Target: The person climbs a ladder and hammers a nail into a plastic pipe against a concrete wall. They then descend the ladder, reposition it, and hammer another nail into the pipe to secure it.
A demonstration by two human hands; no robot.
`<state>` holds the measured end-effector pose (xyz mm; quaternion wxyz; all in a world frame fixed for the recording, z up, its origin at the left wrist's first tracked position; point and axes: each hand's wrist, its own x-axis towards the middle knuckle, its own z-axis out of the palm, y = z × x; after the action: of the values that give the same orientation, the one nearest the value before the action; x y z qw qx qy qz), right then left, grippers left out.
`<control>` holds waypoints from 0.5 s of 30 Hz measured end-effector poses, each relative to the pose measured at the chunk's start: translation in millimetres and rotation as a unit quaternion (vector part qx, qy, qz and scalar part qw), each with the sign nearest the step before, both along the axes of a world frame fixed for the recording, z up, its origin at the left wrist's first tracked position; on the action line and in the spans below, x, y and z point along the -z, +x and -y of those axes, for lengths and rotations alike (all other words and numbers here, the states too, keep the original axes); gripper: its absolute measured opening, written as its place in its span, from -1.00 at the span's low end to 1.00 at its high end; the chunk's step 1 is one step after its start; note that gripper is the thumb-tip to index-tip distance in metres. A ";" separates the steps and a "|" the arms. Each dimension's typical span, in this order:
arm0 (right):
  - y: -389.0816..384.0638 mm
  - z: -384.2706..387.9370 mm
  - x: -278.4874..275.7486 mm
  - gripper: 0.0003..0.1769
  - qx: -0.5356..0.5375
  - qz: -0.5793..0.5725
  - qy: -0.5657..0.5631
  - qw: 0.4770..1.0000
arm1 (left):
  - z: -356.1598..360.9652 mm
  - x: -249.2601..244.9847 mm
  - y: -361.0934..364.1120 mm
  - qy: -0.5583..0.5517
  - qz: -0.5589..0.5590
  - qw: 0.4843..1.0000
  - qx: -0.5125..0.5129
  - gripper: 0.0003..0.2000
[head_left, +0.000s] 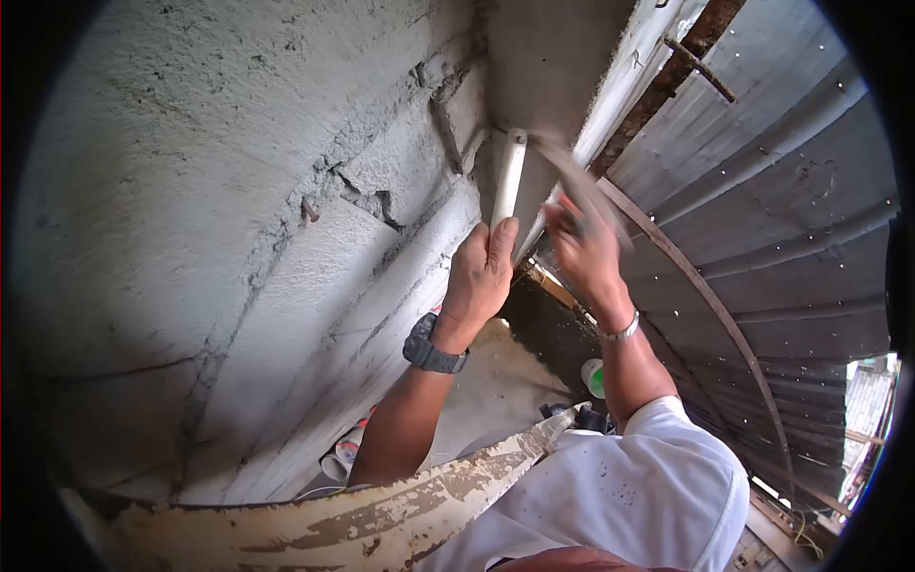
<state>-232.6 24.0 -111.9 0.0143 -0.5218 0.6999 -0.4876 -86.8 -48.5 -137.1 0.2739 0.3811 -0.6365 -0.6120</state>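
Note:
A white tube-like piece (510,179) stands nearly upright against the grey wall corner, its top end near a dark spot. My left hand (479,276) is closed round its lower end, thumb along it; a black watch is on that wrist. Just to the right, my right hand (581,238) is closed round something with a red part, smeared by motion. A long curved blurred shape (583,181) passes beside that hand, too blurred to identify.
The rough cement wall (191,191) with cracks and a rusty nail (310,211) fills the left. Corrugated metal sheets (782,210) cover the right. A peeling curved beam (381,520) crosses below. A white bucket with green inside (593,377) stands on the floor.

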 end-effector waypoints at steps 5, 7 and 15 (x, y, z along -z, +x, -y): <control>0.5 -17.8 -31.0 -0.79 -0.061 0.134 -0.034 0.989 | 5.0 9.4 4.2 -0.003 0.025 1.000 0.014 -0.54; 7.2 -16.5 -52.6 -0.76 -0.081 0.128 -0.254 0.955 | -1.0 -10.9 2.8 0.022 0.036 0.999 -0.002 -0.53; -6.0 -1.3 -17.9 -0.74 -0.007 0.197 0.165 0.966 | 5.3 -14.6 4.3 0.026 0.007 1.000 0.014 -0.50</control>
<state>-238.6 25.3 -93.9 0.2409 -0.4109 0.7504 -0.4584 -82.4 -53.8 -122.5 0.2508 0.3831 -0.6277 -0.6295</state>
